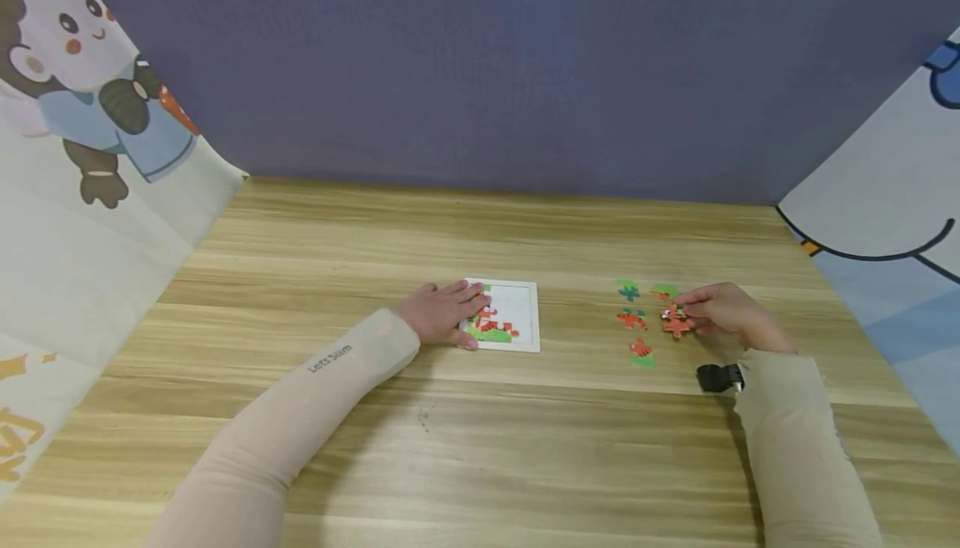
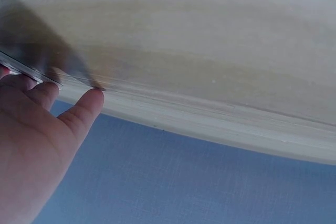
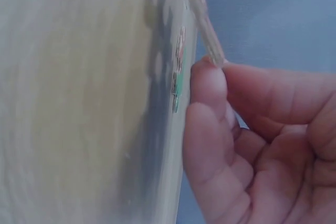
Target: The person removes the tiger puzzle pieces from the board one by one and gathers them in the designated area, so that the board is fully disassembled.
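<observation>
My right hand pinches an orange jigsaw piece between thumb and fingers. In the right wrist view this piece is seen edge-on, tilted up from the tabletop. Straight, spread fingers of my left hand rest on the left side of a white puzzle tray. Joined orange and green pieces lie along the tray's lower left, partly hidden by that hand. Several loose pieces are near the right hand: a green and teal one, an orange striped one and an orange-green one among them.
A black object is at the right wrist, by the sleeve cuff. The wood-grain table ends at a dark blue panel behind, with cartoon-printed panels at both sides.
</observation>
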`<state>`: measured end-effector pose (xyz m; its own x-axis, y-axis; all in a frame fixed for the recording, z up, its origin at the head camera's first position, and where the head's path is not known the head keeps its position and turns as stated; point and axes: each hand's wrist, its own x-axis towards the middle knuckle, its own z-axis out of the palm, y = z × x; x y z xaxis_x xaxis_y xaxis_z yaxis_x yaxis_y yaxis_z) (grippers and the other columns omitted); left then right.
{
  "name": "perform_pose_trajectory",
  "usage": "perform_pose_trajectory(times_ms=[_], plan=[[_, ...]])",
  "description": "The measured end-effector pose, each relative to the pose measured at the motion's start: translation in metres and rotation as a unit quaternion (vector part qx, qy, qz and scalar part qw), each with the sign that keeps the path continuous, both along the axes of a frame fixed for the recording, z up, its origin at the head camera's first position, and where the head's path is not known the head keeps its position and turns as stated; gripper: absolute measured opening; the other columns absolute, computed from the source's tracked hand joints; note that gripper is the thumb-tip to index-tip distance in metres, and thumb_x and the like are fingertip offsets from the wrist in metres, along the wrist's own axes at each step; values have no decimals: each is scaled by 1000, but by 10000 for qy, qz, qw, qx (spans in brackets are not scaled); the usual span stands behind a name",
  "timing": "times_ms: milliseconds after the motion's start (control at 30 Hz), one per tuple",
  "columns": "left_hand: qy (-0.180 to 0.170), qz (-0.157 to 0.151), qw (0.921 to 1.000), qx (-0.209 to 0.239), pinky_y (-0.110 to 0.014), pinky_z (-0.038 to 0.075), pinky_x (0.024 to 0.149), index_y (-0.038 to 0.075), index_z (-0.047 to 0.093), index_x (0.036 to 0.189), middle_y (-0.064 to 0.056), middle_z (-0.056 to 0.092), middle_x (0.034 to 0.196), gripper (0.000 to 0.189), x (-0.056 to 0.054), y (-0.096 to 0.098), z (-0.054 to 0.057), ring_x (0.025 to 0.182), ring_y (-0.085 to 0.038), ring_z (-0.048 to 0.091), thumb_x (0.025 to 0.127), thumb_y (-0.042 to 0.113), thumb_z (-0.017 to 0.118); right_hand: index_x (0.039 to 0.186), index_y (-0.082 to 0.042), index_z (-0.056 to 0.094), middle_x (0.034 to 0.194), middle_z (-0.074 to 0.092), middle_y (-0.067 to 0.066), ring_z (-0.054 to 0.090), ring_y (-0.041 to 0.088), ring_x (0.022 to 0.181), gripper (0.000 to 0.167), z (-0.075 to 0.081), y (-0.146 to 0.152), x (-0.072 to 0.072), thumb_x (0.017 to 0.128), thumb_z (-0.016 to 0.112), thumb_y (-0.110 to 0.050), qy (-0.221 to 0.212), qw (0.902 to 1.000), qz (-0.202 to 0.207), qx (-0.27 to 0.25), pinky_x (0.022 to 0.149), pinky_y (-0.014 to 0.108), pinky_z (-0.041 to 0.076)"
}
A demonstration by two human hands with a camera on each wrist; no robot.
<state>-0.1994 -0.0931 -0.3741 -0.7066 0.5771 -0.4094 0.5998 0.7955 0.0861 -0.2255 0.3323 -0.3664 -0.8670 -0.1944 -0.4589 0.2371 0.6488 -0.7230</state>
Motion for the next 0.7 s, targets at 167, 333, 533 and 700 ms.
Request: perform_pose_trajectory(times_ms=[167, 333, 533, 700], plan=[[10, 19, 10000, 33, -54, 20, 112, 19, 16, 155, -2, 7, 161, 80, 1, 1, 0, 146, -22, 8, 92, 58, 47, 131, 19, 43, 92, 62, -9, 60, 6, 74, 37, 0, 1, -1, 99, 44, 0, -59, 9999, -87, -112, 68, 28, 55], [6, 19, 10000, 61, -55, 20, 112, 18, 17, 155, -2, 7, 161, 80, 1, 0, -1, 146, -23, 8, 92, 58, 47, 131, 19, 43, 94, 62, -6, 60, 6, 74, 37, -1, 2, -1, 100, 42, -1, -63, 10000, -59, -39, 69, 29, 55], [46, 1, 10000, 22, -55, 21, 112, 18, 17, 155, -3, 8, 161, 81, 1, 0, -1, 146, -23, 9, 92, 58, 46, 131, 20, 42, 89, 62, -9, 60, 6, 74, 38, -1, 2, -2, 100, 42, -1, -108, 9999, -36, 8, 69, 28, 55], [61, 8, 10000, -11, -55, 21, 111, 18, 17, 155, -2, 8, 160, 80, 1, 0, -1, 146, -23, 9, 92, 58, 46, 132, 18, 41, 95, 63, -4, 60, 7, 77, 40, 0, 2, -3, 99, 44, -3, -96, 9997, 71, 198, 73, 30, 54]])
